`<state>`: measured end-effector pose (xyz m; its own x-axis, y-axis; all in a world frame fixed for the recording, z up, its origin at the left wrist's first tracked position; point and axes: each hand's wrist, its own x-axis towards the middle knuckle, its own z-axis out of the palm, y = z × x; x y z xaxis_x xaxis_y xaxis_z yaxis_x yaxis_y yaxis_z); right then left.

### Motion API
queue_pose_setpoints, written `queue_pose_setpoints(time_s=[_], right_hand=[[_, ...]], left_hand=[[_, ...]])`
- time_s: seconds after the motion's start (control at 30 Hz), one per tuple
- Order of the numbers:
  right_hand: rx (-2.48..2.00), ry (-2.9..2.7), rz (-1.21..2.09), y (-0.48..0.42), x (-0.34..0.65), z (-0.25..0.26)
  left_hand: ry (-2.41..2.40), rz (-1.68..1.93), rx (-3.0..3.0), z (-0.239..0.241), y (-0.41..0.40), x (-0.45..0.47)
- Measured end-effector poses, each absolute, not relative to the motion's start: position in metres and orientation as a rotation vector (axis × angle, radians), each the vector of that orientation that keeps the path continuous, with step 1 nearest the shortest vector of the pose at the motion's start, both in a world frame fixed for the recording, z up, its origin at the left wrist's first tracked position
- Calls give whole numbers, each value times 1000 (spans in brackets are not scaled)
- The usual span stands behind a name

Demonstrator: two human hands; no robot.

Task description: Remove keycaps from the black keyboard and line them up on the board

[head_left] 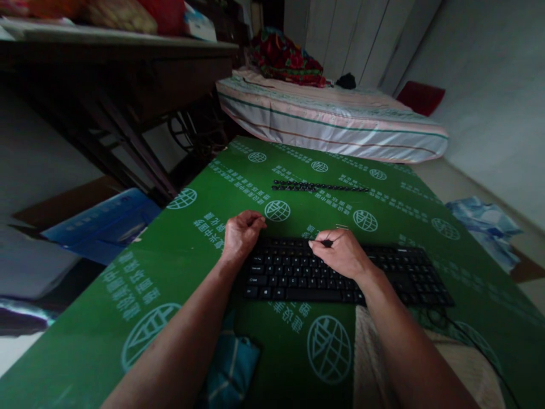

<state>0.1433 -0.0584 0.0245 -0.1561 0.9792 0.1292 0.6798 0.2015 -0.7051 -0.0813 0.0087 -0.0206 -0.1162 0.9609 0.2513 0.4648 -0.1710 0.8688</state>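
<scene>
Keyboard point(298, 278) is black and lies flat on the green sheet point(255, 352). The room is dim, so the letters on its keys are too small and dark to read. Part of its top rows is hidden under the right hand point(344, 253), and its far left corner is hidden under the left hand point(240, 234). The right hand has its thumb and first finger pinched tight on a small dark piece point(327, 243), just above the top rows of the keyboard; what the piece is cannot be made out. The left hand is curled up with its fingers together, and I cannot tell if anything is inside it. Both hands sit at the far side of the keyboard, the left one at its left end and the right one near its middle. A thin black cable point(468, 335) runs off from the right end of the keyboard and is cut off low in the picture. Behind the keyboard, well apart from it, two long rows of black pieces point(319, 186) lie on the sheet. Bare sheet lies between those rows and the keyboard. Left of the keyboard there is a wide strip of sheet before its edge. A blue cloth point(232, 363) lies in front of the keyboard, partly hidden by the left arm.
</scene>
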Motion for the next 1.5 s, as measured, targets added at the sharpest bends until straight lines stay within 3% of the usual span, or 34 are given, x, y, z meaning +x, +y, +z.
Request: queue_pose_setpoints(time_s=[0.37,0.7,1.1,1.37,1.5], right_hand=[[-1618,-1859,675,-59,140,23],[-1665,-2008,438,-61,131,24],[-1612,-1691,945,-56,146,23],[-1610,-1663,911,-56,141,22],[-1623,-1642,870,-54,140,19]], left_hand=[[1520,1207,1700,-18,2,-73],[1514,1166,1760,-26,5,-74],[1530,1149,1790,-27,4,-75],[1630,1030,2026,3,-15,-59],[1445,960,2260,15,-32,-39]])
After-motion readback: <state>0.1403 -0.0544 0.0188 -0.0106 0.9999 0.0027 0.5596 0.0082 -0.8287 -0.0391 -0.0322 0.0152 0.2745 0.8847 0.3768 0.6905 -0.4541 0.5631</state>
